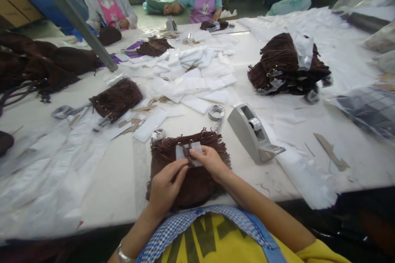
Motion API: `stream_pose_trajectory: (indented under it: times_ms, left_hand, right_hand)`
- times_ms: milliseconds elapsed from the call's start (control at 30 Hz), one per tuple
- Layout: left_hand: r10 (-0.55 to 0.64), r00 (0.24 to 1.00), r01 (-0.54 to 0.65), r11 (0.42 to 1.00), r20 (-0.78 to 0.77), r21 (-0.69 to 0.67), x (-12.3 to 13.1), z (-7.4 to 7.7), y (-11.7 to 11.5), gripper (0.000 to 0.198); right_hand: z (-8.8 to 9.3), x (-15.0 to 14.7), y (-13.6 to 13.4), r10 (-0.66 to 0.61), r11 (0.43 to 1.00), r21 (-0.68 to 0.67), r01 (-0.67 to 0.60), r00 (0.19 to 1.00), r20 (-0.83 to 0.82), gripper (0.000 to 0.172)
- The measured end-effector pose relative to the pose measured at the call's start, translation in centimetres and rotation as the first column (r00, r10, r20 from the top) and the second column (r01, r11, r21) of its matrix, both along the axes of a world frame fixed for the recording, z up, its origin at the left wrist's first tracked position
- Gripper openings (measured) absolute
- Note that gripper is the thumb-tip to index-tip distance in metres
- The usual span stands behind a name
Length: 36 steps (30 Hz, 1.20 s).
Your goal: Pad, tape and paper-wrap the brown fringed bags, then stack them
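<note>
Stock on the bench (117, 189), entered from left of the hands to right.

1. Clear plastic sheets (46, 172): crumpled, spread well to the left of the left hand.
2. Second bag (117, 98): brown, fringed, laid beyond and to the left of the left hand, with card scraps beside it.
3. Left hand (166, 187): rested on the fringed bag, fingers drawn narrow in a pinch at the lower edge of the white piece, where a brown tab crosses it.
4. Fringed bag (197, 189): brown suede, laid flat under both hands at the near edge of the bench, fringe turned to the far side.
5. White piece (196, 146): small, set on the upper middle of the bag, between the fingertips of the two hands.
6. Right hand (210, 162): thumb and fingers closed on the right part of the white piece, by which it is pressed to the bag.
7. Tape dispenser (251, 133): grey, stood near the right hand on its right, not touched.
8. Stack of bags (284, 65): brown, fringed, piled well beyond and to the right of the right hand.

Handling note. The work is judged best done with the white piece held flat and square over the tab, one hand used as anchor while the pinch is made by the other. Fringe strands are better left outside the fold, so that none are trapped. Light pressure is advised, since suede is likely to be marked easily.
</note>
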<state>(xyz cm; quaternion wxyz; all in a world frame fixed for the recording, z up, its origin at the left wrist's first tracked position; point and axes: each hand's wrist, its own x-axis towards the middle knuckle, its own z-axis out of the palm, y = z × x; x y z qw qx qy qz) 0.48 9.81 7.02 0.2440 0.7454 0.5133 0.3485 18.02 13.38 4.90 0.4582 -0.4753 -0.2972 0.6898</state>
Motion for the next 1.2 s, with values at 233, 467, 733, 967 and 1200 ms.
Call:
stream_pose_trajectory:
  times_ms: [233, 467, 733, 967, 1200]
  left_hand:
    - [0.346, 0.889, -0.102, 0.787, 0.299, -0.608, -1.1, 0.3, 1.1, 0.049]
    - [0.36, 0.815, 0.015, 0.771, 0.454, -0.637, 1.2, -0.1, 1.7, 0.04]
    - [0.413, 0.831, -0.2, 0.846, 0.373, -0.494, 1.6, -1.1, 0.8, 0.034]
    - [0.432, 0.827, -0.237, 0.848, 0.36, -0.474, 1.6, -1.2, 0.8, 0.037]
    - [0.367, 0.893, -0.265, 0.898, 0.262, -0.352, 1.3, -1.0, 0.1, 0.026]
  right_hand:
    - [0.0, 0.4, 0.0, 0.096, 0.993, -0.052, -0.102, 0.99, -0.106, 0.045]
    - [0.6, 0.2, -0.8, 0.162, 0.986, -0.023, -0.165, 0.983, -0.088, 0.041]
    - [0.3, 0.6, -1.4, 0.168, 0.986, 0.011, -0.167, 0.982, -0.09, 0.049]
    - [0.0, 0.9, -1.4, 0.181, 0.98, -0.055, -0.193, 0.968, -0.175, 0.042]
    - [0.1, -0.8, -1.4, 0.156, 0.988, -0.018, -0.155, 0.984, 0.082, 0.042]
